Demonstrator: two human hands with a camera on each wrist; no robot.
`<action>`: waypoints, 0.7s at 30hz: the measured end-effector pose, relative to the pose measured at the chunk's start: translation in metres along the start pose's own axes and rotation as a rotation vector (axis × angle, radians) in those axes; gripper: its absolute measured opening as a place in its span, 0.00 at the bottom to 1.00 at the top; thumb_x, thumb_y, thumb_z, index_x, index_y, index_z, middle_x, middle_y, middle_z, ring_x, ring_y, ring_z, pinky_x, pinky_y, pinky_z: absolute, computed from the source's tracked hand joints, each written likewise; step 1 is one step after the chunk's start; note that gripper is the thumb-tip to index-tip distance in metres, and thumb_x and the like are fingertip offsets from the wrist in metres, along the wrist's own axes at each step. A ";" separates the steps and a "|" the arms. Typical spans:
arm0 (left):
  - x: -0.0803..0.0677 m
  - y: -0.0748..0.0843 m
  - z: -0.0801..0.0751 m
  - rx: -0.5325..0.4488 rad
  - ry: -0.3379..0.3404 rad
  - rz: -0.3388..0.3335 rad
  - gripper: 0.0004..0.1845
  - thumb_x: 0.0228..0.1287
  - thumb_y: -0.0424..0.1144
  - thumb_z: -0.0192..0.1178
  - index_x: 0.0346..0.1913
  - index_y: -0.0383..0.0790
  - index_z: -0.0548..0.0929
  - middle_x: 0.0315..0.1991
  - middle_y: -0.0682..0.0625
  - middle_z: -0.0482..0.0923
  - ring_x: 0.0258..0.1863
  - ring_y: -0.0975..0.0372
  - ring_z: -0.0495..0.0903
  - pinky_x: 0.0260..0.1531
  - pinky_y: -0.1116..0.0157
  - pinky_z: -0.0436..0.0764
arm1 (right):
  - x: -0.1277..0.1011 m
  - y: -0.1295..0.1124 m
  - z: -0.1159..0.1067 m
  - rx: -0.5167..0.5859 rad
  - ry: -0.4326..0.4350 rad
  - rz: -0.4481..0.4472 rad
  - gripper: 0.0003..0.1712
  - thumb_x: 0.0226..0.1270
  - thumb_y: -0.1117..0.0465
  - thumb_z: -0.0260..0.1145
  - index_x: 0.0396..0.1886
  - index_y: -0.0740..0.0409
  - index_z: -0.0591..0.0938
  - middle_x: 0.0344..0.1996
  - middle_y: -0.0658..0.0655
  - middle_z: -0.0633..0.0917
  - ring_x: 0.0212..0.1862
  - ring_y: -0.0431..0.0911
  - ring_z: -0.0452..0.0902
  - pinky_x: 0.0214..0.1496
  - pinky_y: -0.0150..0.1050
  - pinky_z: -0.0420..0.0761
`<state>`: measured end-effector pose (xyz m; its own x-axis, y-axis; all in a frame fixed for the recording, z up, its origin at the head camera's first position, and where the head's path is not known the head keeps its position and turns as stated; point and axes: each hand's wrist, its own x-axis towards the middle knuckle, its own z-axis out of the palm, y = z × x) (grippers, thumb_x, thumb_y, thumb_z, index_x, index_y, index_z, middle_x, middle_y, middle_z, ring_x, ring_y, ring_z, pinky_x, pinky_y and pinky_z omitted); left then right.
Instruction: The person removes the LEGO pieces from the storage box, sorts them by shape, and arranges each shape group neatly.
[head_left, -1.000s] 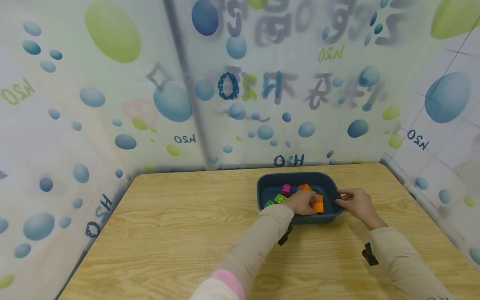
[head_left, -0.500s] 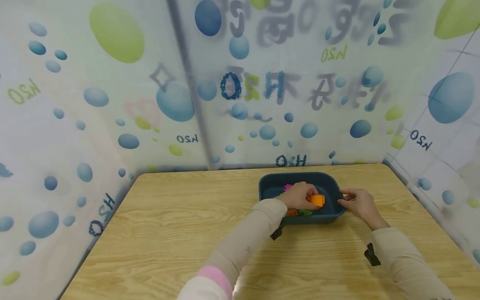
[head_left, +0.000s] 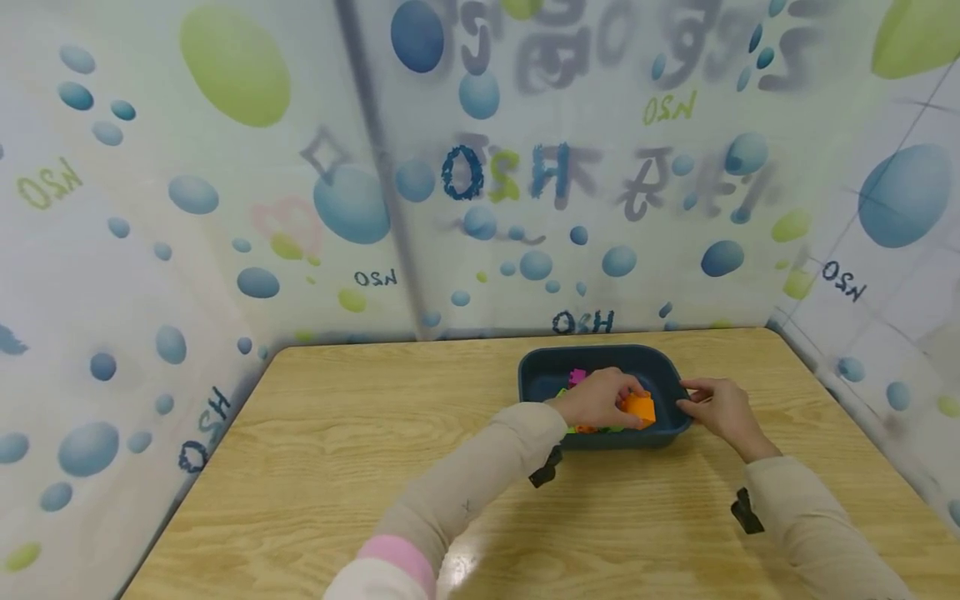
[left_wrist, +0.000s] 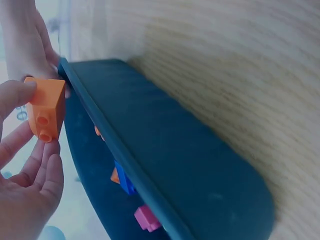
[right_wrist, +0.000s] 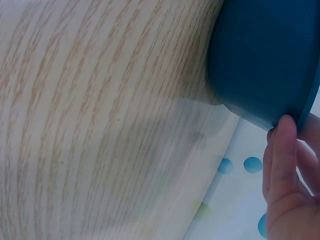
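Displaced slightly towards the front right corner of the dark blue, round-cornered, apparently plastic bin (head_left: 637, 440) since half a second ago: the bright orange, studded, smooth plastic toy block (left_wrist: 47, 107). The beige left sleeve (head_left: 468, 475) has swung leftward; the right hand (head_left: 720, 408) keeps its place. Largest is the pale wood-grain counter (head_left: 360, 433), which carries the bin. The bin is probably light and fairly stiff, apt to slide if bumped; its thin rim gives the surest hold. At the right end the right hand pinches this rim, its digits drawn close on either side of the wall. The left hand (head_left: 596, 398), palm over the bin, has thumb and fingers parted to about the width of the orange block and grips it between them. The orange block is held over the bin's interior near the right end; any contact beneath is hidden. It should prove light, rigid and hard to break, a little slippery on its flat faces, and best taken by two opposite sides, clear of the studs. Smallest are the loose pieces inside the bin, among them a blue plastic block (left_wrist: 124, 179) and a pink plastic block (left_wrist: 146, 218).
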<state>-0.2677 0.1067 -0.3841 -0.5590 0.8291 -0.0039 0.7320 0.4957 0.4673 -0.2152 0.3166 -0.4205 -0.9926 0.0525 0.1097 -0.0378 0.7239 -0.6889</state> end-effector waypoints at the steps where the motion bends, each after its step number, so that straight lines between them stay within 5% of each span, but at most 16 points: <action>1: -0.001 0.002 0.000 0.004 -0.001 0.014 0.21 0.52 0.45 0.63 0.49 0.42 0.77 0.38 0.54 0.73 0.33 0.69 0.69 0.33 0.82 0.67 | 0.000 0.000 0.000 -0.001 0.003 -0.004 0.23 0.54 0.68 0.63 0.48 0.77 0.74 0.30 0.67 0.78 0.28 0.51 0.76 0.24 0.36 0.78; 21: -0.016 0.027 0.024 -0.001 -0.070 0.097 0.19 0.55 0.46 0.61 0.49 0.45 0.78 0.38 0.60 0.74 0.33 0.73 0.67 0.32 0.84 0.64 | 0.001 0.002 0.001 -0.038 0.026 -0.037 0.22 0.53 0.68 0.64 0.47 0.76 0.75 0.31 0.69 0.79 0.29 0.53 0.77 0.23 0.37 0.77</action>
<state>-0.2294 0.1127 -0.3930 -0.4569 0.8893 -0.0205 0.7808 0.4120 0.4697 -0.2161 0.3172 -0.4227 -0.9872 0.0424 0.1536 -0.0699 0.7510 -0.6566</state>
